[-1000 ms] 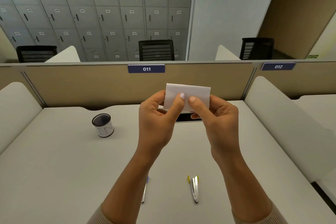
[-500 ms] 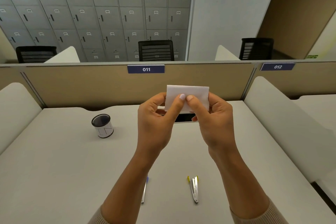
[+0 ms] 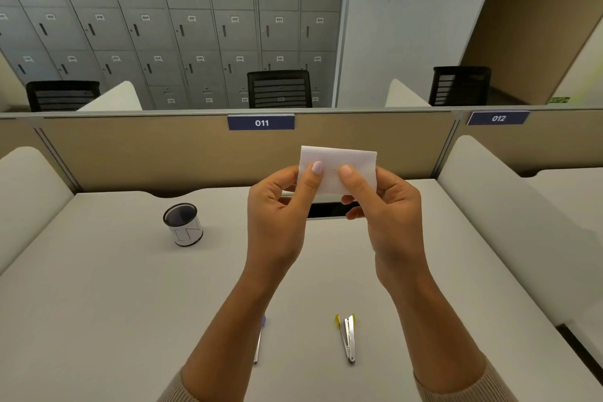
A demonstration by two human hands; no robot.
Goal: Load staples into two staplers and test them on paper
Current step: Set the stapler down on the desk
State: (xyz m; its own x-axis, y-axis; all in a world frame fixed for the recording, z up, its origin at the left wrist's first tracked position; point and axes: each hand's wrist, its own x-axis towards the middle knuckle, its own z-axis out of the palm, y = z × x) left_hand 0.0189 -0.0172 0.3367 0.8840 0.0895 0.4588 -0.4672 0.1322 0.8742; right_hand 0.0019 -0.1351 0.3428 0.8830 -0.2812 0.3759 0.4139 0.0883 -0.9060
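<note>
Thumbs press the front of one folded paper. The left hand and right hand both pinch it, raised above the desk. Two staplers lie nearer: the yellow-tipped stapler shows whole, while the blue-tipped stapler is mostly hidden behind the left forearm. One cup stands at left (contents indistinct).

The folded paper pinched between the left hand and the right hand is white, matt and faintly creased. Below the right hand, a stapler shows bright polished metal with a yellow plastic end. The surface under both hands is pale, smooth and matt. The sleeve is ribbed knit cloth.
</note>
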